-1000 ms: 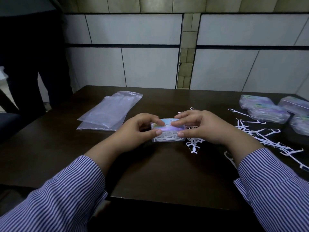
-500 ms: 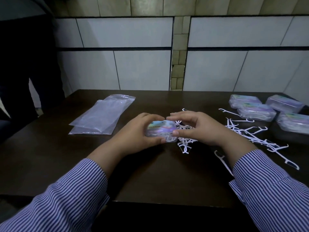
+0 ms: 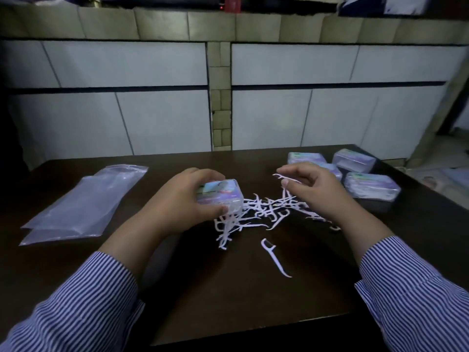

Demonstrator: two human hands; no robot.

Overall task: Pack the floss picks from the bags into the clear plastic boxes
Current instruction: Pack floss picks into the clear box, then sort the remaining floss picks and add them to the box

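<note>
Dim room, dark wooden table [image 3: 228, 301], white-panelled wall [image 3: 162, 118] behind.

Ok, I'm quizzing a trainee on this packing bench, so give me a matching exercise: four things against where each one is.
Things:
1. clear box
2. single floss pick
3. empty bags
4. closed boxes

Places:
A. far right of the table
B. flat on the table's left side
C. gripped in the left hand
D. pinched in the right hand

Pairs: 1-C, 2-D, 3-B, 4-A
</note>
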